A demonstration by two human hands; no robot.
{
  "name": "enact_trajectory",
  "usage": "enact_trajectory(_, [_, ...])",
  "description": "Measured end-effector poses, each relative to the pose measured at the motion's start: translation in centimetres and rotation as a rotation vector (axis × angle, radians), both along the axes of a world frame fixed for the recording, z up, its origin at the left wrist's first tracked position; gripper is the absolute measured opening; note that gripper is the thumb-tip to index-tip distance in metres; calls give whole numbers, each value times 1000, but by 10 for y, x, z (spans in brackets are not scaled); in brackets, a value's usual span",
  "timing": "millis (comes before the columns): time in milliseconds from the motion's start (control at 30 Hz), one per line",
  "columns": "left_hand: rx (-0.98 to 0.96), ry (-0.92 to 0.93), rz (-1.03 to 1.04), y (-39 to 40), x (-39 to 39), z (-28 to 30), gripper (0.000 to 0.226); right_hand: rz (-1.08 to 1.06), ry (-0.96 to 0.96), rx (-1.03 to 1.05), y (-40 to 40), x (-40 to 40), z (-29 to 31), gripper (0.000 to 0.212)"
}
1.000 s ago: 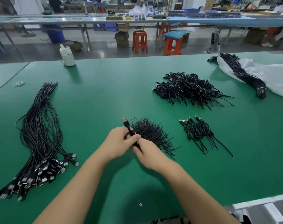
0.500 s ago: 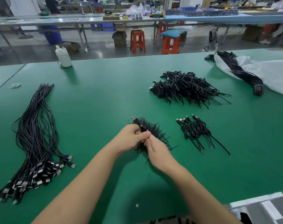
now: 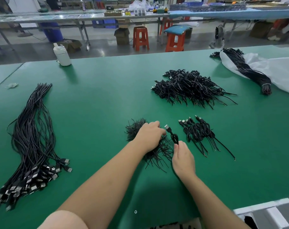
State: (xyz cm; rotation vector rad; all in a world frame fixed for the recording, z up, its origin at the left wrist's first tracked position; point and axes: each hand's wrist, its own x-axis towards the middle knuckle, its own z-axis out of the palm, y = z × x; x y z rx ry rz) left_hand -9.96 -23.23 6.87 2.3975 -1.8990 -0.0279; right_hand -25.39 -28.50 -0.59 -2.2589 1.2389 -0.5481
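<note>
My right hand [image 3: 183,157] pinches the lower end of a short coiled black USB cable [image 3: 173,135], held just above the green table [image 3: 99,96] with its metal plug pointing up and left. My left hand [image 3: 150,134] lies on a small heap of black wire ties [image 3: 133,129], fingers bent down into it; whether it holds a tie is hidden. To the right of the held cable lies a short row of coiled, tied cables [image 3: 196,131].
A large heap of coiled cables [image 3: 190,88] lies further back. Long loose USB cables [image 3: 33,129] stretch along the left. A bound cable bundle [image 3: 246,70] rests on a white bag [image 3: 280,70] at the right. A white bottle [image 3: 62,55] stands at the far edge.
Both hands held the cable together over the tie heap before. Now they have parted: the right hand carries the cable to the right, and the left hand has dropped onto the ties.
</note>
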Motion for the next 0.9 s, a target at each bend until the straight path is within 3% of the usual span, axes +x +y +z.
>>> enact_trajectory(200, [66, -151, -108, -18, -11, -12, 23, 26, 6, -65, 0, -2, -5, 31])
enact_trajectory(500, [-3, -69, -142, -20, -7, -25, 23, 17, -88, 0, -1, -2, -5, 33])
enact_trajectory(633, [-191, 35, -63, -10, -3, -23, 15, 10, -93, 10, -2, -2, -6, 33])
enact_trajectory(733, [-443, 116, 48, 9, -4, -17, 8, 6, -75, 26, -2, -2, -7, 34])
enact_trajectory(800, [-605, 171, 180, 26, -6, -20, 6, -3, -75, 33, -2, -2, -7, 34])
enact_trajectory(900, [-692, 320, 427, 57, -9, -28, 8, -2, -60, 21, -2, -2, -6, 34])
